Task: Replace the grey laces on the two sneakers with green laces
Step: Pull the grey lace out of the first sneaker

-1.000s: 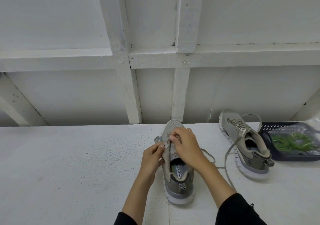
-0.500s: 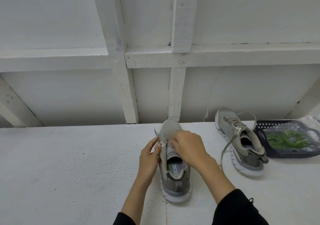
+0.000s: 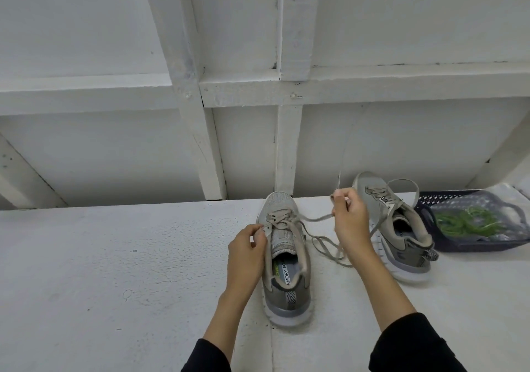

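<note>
Now a white table (image 3: 114, 257) is seen under both hands, with a white wall of boards (image 3: 114, 42) behind it. A dark basket (image 3: 447, 245) is found far out past the right hand, at the table's edge, and the green laces (image 3: 464, 224) are kept inside it under a clear bag (image 3: 493, 208).

A second sneaker (image 3: 401, 228) is set just behind the right hand, between that hand and the basket. Its grey lace is undone, and one loop of it is draped toward the basket.

The near sneaker (image 3: 286, 257) is stood between the two hands, toe pointed at the wall. Its left eyelet edge is pinched by the left hand (image 3: 246, 252), whose fingers are curled on it.

The grey lace (image 3: 312, 218) is gripped by the right hand (image 3: 348, 216), which is closed around it. Half a second ago this hand was pressed down on top of the sneaker, right beside the left hand. It has since been lifted up and out to the right, and a long piece of lace has been pulled tight from the top eyelets to the fingers. The lace tip is seen poking up above the hand. More loose lace is left lying on the table under the right wrist.
</note>
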A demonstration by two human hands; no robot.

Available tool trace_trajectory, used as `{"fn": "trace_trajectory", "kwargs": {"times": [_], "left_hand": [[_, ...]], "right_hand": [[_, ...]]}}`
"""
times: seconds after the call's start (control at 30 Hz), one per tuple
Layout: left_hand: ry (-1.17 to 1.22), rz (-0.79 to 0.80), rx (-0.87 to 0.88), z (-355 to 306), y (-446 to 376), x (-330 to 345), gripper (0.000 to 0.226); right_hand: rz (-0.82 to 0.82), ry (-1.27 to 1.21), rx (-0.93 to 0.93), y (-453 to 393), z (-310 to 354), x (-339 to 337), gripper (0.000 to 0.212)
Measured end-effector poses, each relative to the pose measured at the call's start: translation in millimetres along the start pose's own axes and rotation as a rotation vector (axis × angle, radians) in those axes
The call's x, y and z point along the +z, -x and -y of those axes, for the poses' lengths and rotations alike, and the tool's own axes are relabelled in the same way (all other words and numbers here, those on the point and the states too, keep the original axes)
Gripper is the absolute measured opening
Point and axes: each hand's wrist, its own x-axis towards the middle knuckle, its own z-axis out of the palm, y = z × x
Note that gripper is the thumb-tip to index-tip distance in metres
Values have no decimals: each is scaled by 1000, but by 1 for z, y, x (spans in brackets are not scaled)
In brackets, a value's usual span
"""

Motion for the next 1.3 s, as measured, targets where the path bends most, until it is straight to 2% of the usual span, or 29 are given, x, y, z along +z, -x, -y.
{"fn": "trace_trajectory", "kwargs": {"times": [0.07, 0.13, 0.27, 0.3, 0.37, 0.47, 0.53, 0.63, 0.7, 0.83, 0.93, 1.1, 1.17, 1.3], "left_hand": [[-164, 1, 73, -4, 0, 0, 25], [-341, 9, 158, -9, 0, 1, 26], [-529, 54, 254, -15, -3, 1, 29], [-549, 70, 268, -16, -4, 0, 28], [-539, 99, 276, -15, -6, -1, 27], [-391, 127, 236, -16, -9, -2, 24], [-360, 125, 228, -16, -10, -2, 22], [-410, 130, 237, -19, -12, 1, 22], [-449, 141, 256, -23, -14, 2, 22], [-476, 152, 275, -33, -19, 5, 22], [-656, 170, 371, -34, -25, 12, 24], [-824, 167, 452, -35, -30, 22, 25], [-699, 152, 415, -31, -30, 23, 23], [-44, 45, 171, -25, -21, 19, 15]], "right_hand": [[59, 324, -126, -1, -9, -9, 22], [217, 643, -119, 2, -24, -13, 18], [550, 838, 38, 19, -47, -10, 12], [558, 896, 14, 22, -46, -8, 16], [427, 967, -91, 25, -37, -5, 20], [238, 812, -242, 31, -15, 5, 18], [252, 625, -180, 35, -4, 15, 20], [300, 580, -104, 38, -7, 27, 24], [252, 509, -61, 38, -14, 28, 21], [151, 272, 133, 37, -29, 28, 36], [119, 112, 261, 38, -36, 29, 33], [97, 47, 295, 37, -45, 32, 29], [82, 61, 285, 38, -44, 33, 27], [73, 90, 263, 38, -45, 33, 28]]}}
